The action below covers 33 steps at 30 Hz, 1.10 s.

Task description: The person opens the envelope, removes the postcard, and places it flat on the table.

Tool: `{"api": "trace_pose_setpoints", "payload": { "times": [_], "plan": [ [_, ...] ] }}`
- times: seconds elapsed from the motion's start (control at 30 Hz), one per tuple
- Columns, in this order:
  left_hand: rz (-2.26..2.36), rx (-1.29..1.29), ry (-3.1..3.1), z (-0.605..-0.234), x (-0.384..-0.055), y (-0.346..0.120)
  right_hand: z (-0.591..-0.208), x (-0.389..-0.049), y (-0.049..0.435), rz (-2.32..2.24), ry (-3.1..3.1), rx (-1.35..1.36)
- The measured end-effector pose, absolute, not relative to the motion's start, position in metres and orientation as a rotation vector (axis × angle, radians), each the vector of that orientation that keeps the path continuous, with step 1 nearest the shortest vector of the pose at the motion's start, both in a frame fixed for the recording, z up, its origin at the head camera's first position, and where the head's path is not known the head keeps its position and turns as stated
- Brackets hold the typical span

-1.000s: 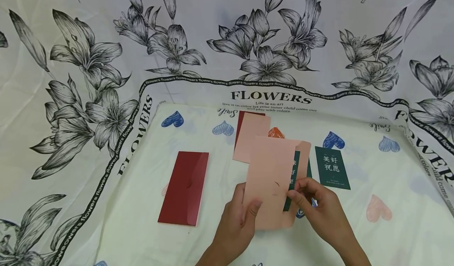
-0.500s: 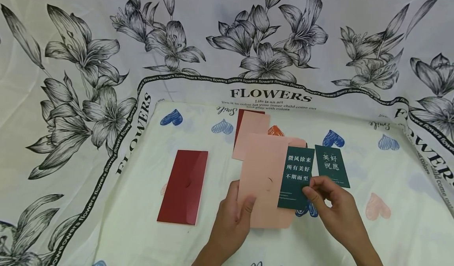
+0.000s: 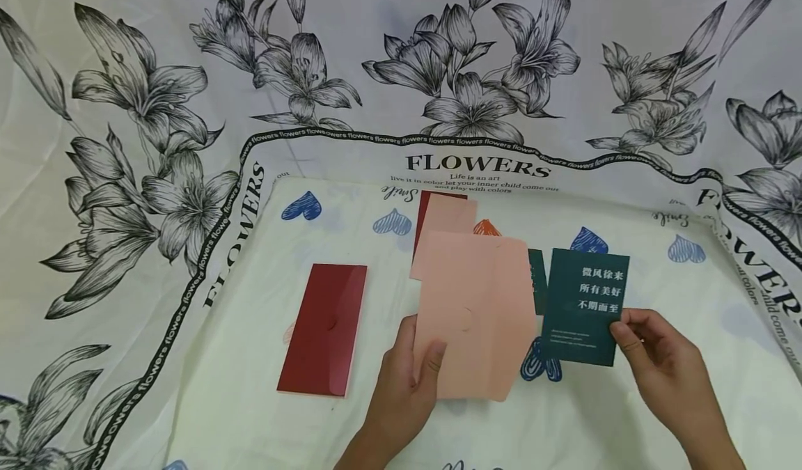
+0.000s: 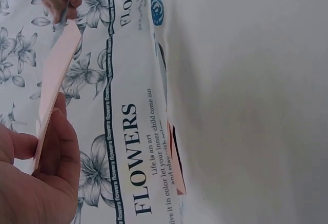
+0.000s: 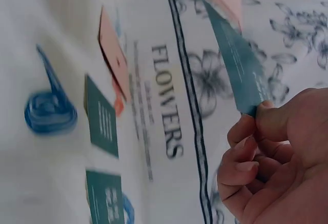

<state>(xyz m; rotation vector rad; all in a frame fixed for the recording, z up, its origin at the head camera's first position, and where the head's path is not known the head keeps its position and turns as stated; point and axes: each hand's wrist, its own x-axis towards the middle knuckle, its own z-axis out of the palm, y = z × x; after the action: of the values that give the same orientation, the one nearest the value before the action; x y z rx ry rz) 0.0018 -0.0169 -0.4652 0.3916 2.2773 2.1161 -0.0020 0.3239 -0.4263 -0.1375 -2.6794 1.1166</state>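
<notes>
My left hand [image 3: 406,390] grips a pink envelope [image 3: 473,317] by its left side, thumb on the front, with its flap spread out to the right. The left wrist view shows the envelope [image 4: 59,65] nearly edge-on between thumb and fingers. To its right, my right hand [image 3: 677,376] pinches a dark green card [image 3: 585,324] with white writing by its right edge, apart from the envelope. In the right wrist view, this card [image 5: 236,62] slants up from thumb and forefinger. Below it lie two more green cards, one lettered card [image 5: 102,116] and another card [image 5: 106,198], on the cloth.
A dark red envelope [image 3: 322,331] lies flat at the left on the pale cloth printed with hearts. At the back, another pink envelope [image 3: 447,223] overlaps a red one [image 3: 425,209]. A flower-printed cloth [image 3: 326,160] borders the area and rises behind.
My right hand has drawn the green card out of the pink envelope and moved it to the right. The left hand has shifted slightly left with the envelope.
</notes>
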Motion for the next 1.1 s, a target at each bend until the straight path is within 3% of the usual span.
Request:
{"api": "trace_pose_setpoints", "payload": {
  "times": [0.37,0.6,1.1],
  "plan": [
    [2.11,0.376,2.249,-0.465,0.003,-0.019,-0.455,-0.04,0.439,0.806,-2.935,-0.424],
    [2.124,0.394,2.243,-0.464,0.003,-0.021,-0.475,-0.057,0.491,0.67,-3.086,-0.425],
    [2.107,0.359,2.259,-0.463,0.002,-0.025,-0.479,-0.078,0.506,0.529,-3.22,-0.477]
  ]
}}
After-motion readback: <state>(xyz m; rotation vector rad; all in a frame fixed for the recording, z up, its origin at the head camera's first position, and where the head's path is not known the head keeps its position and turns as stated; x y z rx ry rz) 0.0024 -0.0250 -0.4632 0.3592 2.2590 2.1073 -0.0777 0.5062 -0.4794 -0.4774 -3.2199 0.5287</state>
